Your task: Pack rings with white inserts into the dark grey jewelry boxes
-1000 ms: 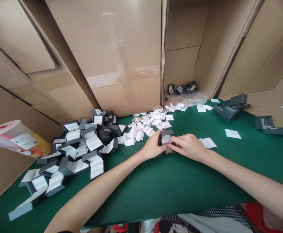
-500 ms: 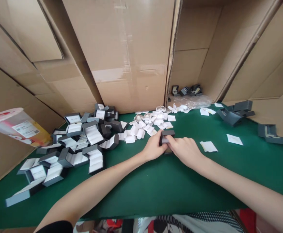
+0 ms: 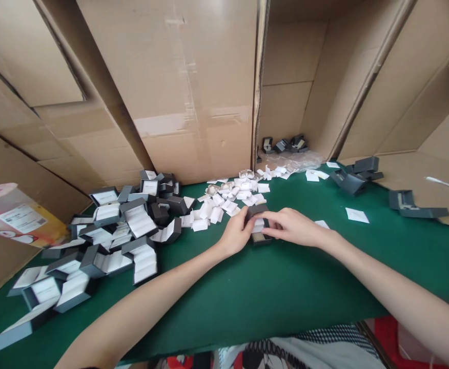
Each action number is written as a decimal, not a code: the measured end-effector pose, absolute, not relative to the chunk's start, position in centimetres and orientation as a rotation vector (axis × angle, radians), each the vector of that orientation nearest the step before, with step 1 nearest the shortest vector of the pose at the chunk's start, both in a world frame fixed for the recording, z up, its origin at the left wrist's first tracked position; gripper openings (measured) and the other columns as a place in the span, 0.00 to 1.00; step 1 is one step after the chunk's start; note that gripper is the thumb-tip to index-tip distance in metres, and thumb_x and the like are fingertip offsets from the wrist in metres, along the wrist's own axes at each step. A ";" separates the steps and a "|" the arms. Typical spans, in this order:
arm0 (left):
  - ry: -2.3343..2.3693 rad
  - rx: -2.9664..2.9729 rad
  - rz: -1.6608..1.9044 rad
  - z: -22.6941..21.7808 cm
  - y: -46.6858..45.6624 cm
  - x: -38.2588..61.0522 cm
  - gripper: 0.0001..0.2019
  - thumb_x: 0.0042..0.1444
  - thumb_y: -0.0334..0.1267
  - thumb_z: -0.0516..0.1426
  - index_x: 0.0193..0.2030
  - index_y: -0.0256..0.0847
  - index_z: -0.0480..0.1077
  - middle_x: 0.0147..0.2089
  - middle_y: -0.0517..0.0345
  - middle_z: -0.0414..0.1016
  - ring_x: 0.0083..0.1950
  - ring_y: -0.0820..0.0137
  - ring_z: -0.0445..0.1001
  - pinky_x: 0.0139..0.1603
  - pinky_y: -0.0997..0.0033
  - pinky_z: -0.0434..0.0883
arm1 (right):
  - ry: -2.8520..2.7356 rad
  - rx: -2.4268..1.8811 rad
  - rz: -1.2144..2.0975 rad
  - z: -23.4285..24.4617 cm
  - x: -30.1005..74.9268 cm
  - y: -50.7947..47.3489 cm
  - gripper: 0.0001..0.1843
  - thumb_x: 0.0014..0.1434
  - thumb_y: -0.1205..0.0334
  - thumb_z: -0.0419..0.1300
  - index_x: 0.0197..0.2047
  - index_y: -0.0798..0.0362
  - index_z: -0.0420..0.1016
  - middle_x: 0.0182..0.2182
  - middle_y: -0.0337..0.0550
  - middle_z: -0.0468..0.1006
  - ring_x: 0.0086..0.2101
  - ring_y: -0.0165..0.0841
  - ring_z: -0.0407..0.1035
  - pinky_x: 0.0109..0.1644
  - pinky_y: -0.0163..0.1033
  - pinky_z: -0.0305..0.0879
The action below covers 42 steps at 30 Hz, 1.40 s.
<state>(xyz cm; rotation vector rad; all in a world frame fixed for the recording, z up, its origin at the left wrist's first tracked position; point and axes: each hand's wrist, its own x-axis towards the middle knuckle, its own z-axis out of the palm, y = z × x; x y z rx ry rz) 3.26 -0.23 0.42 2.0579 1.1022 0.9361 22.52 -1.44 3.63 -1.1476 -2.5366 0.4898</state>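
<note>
A small dark grey jewelry box (image 3: 261, 240) stands opened on the green tabletop, with a white piece (image 3: 258, 224) showing inside its raised lid. Around the left side of the lid, the fingers of my left hand (image 3: 235, 236) are closed, thumb in front. From the right, my right hand (image 3: 291, 226) grips the box, its index finger across the lid and its thumb low near the base. What lies under the fingertips is partly hidden. Just behind and left of the box spreads a heap of folded white paper slips (image 3: 224, 197).
Many opened grey boxes with white linings (image 3: 138, 218) are piled at left, beside a plastic drink cup (image 3: 20, 215). More dark boxes (image 3: 351, 182) and a loose white card (image 3: 357, 215) lie at right. Cardboard walls (image 3: 194, 92) enclose the back; clear plastic (image 3: 297, 161) lies there.
My right hand has shifted from pressing inside the box to a looser finger-and-thumb hold, and the white piece now shows. My left hand stays on the lid. The view has swung slightly right.
</note>
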 end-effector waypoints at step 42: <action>1.092 1.836 1.012 0.8 0.1 2.9 0.13 0.57 0.35 0.52 0.49 0.43 0.62 0.45 0.57 0.70 0.34 0.72 0.67 0.36 0.73 0.66 | -2.197 -1.281 0.214 -0.2 28.6 4.7 0.14 0.61 0.58 0.51 0.42 0.51 0.77 0.36 0.46 0.75 0.38 0.36 0.69 0.43 0.41 0.67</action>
